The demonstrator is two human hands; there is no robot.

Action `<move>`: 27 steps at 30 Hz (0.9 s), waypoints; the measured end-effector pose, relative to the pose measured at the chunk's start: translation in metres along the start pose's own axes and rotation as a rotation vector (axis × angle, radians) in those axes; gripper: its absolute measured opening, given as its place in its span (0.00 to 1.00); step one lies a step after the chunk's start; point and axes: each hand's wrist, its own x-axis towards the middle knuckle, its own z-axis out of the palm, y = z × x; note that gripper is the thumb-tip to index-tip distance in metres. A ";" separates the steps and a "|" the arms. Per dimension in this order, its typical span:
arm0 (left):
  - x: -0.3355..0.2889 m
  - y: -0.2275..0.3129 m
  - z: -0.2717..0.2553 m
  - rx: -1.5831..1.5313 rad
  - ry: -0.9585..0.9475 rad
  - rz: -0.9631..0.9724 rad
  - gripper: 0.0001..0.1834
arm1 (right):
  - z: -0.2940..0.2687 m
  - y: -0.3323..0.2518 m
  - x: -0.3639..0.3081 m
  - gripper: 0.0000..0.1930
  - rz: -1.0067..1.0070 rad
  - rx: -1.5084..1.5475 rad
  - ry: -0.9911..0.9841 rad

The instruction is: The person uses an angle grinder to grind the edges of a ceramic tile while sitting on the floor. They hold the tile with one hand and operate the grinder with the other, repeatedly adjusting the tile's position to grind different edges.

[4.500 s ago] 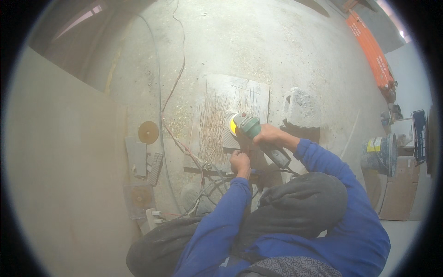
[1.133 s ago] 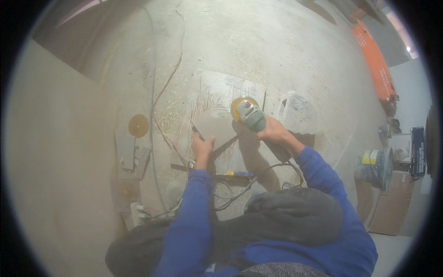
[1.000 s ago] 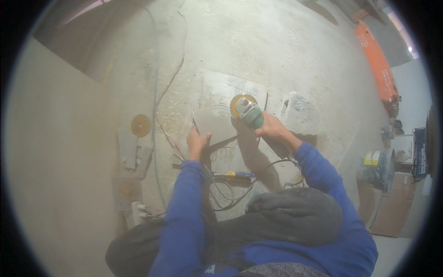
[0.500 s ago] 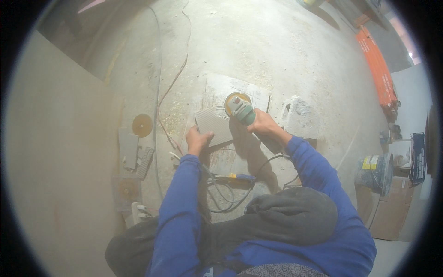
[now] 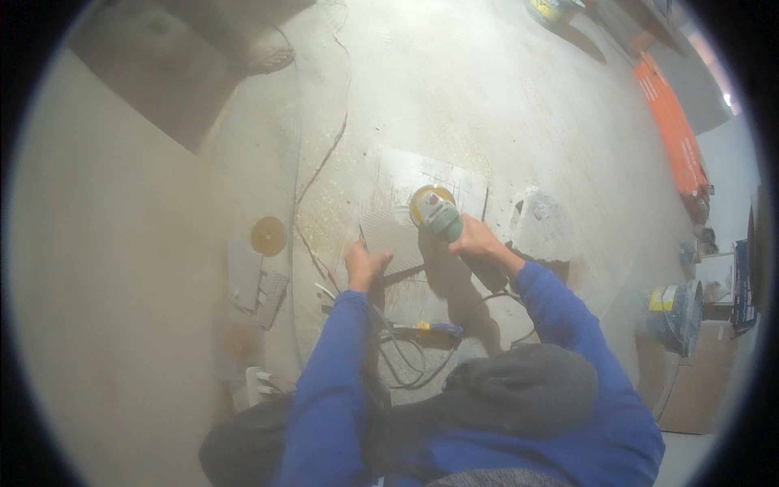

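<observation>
Green grinder (image 5: 441, 220) fills the right hand (image 5: 479, 243) (disc (image 5: 417, 207) hazy beyond it); the left hand (image 5: 364, 264) grips a ribbed tile (image 5: 393, 237), underside hidden.

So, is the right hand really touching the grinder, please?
Touching: the head view shows the right hand gripping the grinder by its body.

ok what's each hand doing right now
Left hand: closed on the edge of the ribbed grey tile.
Right hand: closed around the angle grinder.
</observation>
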 end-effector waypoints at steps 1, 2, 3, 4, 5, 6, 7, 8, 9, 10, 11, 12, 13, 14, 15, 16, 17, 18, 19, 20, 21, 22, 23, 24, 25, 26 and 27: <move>-0.002 0.002 -0.001 -0.029 -0.020 -0.015 0.28 | 0.001 0.000 -0.001 0.35 0.002 -0.001 0.012; -0.003 0.005 -0.002 -0.037 -0.001 0.005 0.28 | 0.003 0.001 -0.002 0.35 0.006 -0.006 0.023; -0.005 0.007 -0.002 -0.053 0.017 0.014 0.28 | 0.003 0.000 -0.002 0.35 0.013 -0.012 0.031; -0.007 0.008 -0.003 -0.081 0.013 0.006 0.28 | 0.003 0.000 -0.001 0.35 -0.005 0.006 0.032; -0.008 0.008 -0.004 -0.042 0.020 0.015 0.29 | 0.003 0.000 -0.001 0.35 -0.015 0.024 0.028; -0.009 0.008 -0.005 -0.015 0.004 0.007 0.29 | 0.004 0.001 -0.004 0.35 0.001 0.036 0.020; -0.008 0.007 -0.004 0.000 -0.013 -0.009 0.29 | 0.004 0.002 -0.006 0.35 -0.013 0.036 0.015; -0.006 0.006 -0.004 0.022 -0.014 -0.025 0.30 | 0.002 0.002 -0.008 0.35 -0.009 0.032 0.013; -0.004 0.005 -0.003 0.033 -0.013 -0.051 0.31 | 0.001 0.002 -0.009 0.35 -0.014 0.024 0.014; -0.002 0.002 -0.002 0.045 -0.012 -0.083 0.31 | 0.000 0.000 -0.010 0.35 0.008 0.011 0.009; 0.001 -0.001 -0.001 0.059 -0.003 -0.054 0.32 | -0.001 -0.002 -0.011 0.35 0.022 -0.004 0.006; 0.004 -0.004 0.001 0.074 0.007 -0.030 0.33 | -0.002 -0.005 -0.014 0.34 0.037 -0.020 0.001; 0.006 -0.008 0.003 0.088 0.021 -0.003 0.34 | -0.002 -0.008 -0.017 0.34 0.065 -0.034 -0.013; 0.008 -0.012 0.003 0.052 -0.043 -0.045 0.32 | -0.005 -0.013 -0.018 0.34 0.086 -0.050 -0.021; 0.010 -0.015 0.005 0.053 -0.054 -0.061 0.32 | -0.008 -0.017 -0.020 0.34 0.105 -0.064 -0.028; 0.011 -0.017 0.007 0.055 -0.045 -0.072 0.32 | -0.007 -0.022 -0.021 0.35 0.131 -0.120 -0.013; 0.013 -0.019 0.008 0.055 -0.039 -0.077 0.32 | -0.010 -0.025 -0.024 0.36 0.053 -0.027 -0.056; 0.013 -0.020 0.009 0.041 -0.027 -0.033 0.33 | -0.011 -0.028 -0.025 0.33 0.062 -0.025 -0.049; 0.013 -0.020 0.009 0.025 -0.017 0.016 0.33 | -0.012 -0.030 -0.027 0.30 0.098 -0.034 -0.043; 0.013 -0.019 0.008 0.048 -0.007 0.058 0.34 | -0.011 -0.030 -0.028 0.30 0.093 -0.026 -0.018; 0.013 -0.017 0.006 0.071 0.004 0.101 0.35 | -0.009 -0.031 -0.029 0.30 0.088 -0.016 0.006; 0.011 -0.014 0.004 0.133 0.015 0.136 0.36 | -0.007 -0.029 -0.029 0.30 0.084 -0.007 0.028; 0.009 -0.011 0.001 0.204 -0.006 0.134 0.35 | -0.006 -0.029 -0.026 0.32 0.092 -0.028 -0.011; 0.007 -0.006 -0.002 0.229 -0.041 0.107 0.35 | -0.006 -0.026 -0.025 0.35 0.104 -0.047 -0.050; 0.006 -0.002 -0.006 0.258 -0.102 0.042 0.34 | -0.006 -0.025 -0.023 0.38 0.129 -0.071 -0.089; 0.003 0.002 -0.009 0.272 -0.128 -0.006 0.33 | -0.004 -0.022 -0.023 0.37 0.074 -0.070 -0.063; -0.001 0.006 -0.010 0.231 -0.131 -0.026 0.32 | -0.004 -0.021 -0.025 0.35 0.029 -0.071 -0.036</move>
